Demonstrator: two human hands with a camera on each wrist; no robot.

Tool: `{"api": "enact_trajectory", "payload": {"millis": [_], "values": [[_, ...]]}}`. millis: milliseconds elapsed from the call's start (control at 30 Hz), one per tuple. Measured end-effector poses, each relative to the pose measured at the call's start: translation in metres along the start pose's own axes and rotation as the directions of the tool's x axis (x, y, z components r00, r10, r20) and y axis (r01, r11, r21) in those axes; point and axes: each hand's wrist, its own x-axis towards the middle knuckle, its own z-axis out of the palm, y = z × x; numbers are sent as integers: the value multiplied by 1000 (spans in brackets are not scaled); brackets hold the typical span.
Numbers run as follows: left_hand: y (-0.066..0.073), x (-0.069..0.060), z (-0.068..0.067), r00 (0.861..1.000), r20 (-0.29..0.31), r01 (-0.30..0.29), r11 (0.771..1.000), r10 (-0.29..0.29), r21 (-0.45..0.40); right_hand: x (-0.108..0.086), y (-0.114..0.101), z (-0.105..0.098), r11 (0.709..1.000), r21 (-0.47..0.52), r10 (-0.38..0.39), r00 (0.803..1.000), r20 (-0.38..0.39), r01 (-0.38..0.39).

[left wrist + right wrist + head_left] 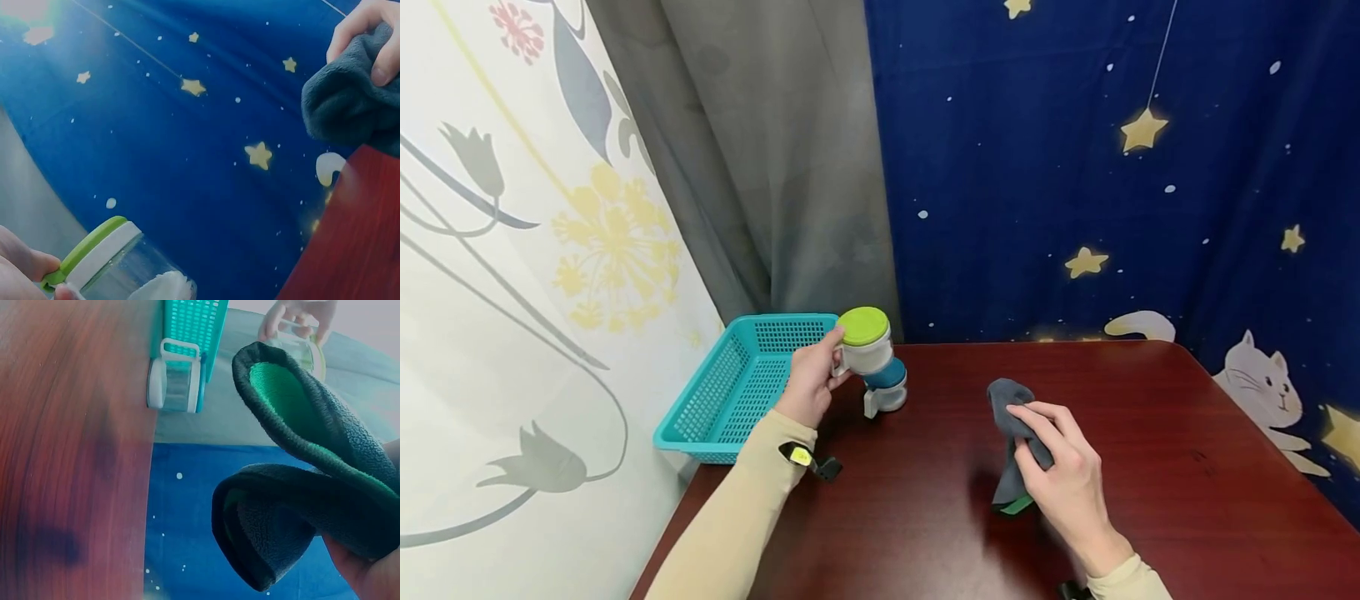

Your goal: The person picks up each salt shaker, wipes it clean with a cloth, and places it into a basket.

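Note:
My left hand (809, 377) grips a clear jar with a lime-green lid (863, 327) by its handle side. In the right wrist view this jar (299, 350) is held up, apart from a second jar with a blue lid (886, 377), which stands upright on the table. White stuff shows inside the green-lidded jar (119, 265) in the left wrist view. My right hand (1067, 475) pinches a folded dark grey cloth (1009, 408) above the table; its green underside shows in the right wrist view.
A teal perforated basket (696, 392) stands at the table's left edge, just behind my left forearm. The dark red wooden table (925, 517) ends at grey and blue star-print curtains. A white floral curtain hangs on the left.

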Motion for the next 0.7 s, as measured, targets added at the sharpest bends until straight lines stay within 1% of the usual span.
{"api": "enact_trajectory", "payload": {"millis": [67, 233, 367, 467, 600, 700], "values": [[6, 7, -6, 1000, -8, 7, 1000, -7, 2, 0, 2, -1, 1000, -9, 5, 1000, 5, -5], [21, 29, -26, 999, -29, 28, 999, -29, -33, 0, 5, -5, 999, -29, 17, 1000, 4, -17], [32, 47, -46, 993, -104, 44, 996, -52, -78, -1, 7, -9, 999, -42, 21, 1000, 7, -21], [40, 62, -61, 984, -164, 55, 994, -71, -99, -2, 9, -12, 998, -54, 31, 1000, 6, -30], [44, 80, -78, 970, -213, 96, 991, -114, -94, -3, 12, -17, 997, -69, 39, 999, 7, -39], [42, 97, -88, 951, -270, 133, 988, -150, -82, -4, 13, -18, 997, -66, 45, 999, 18, -43]]}}
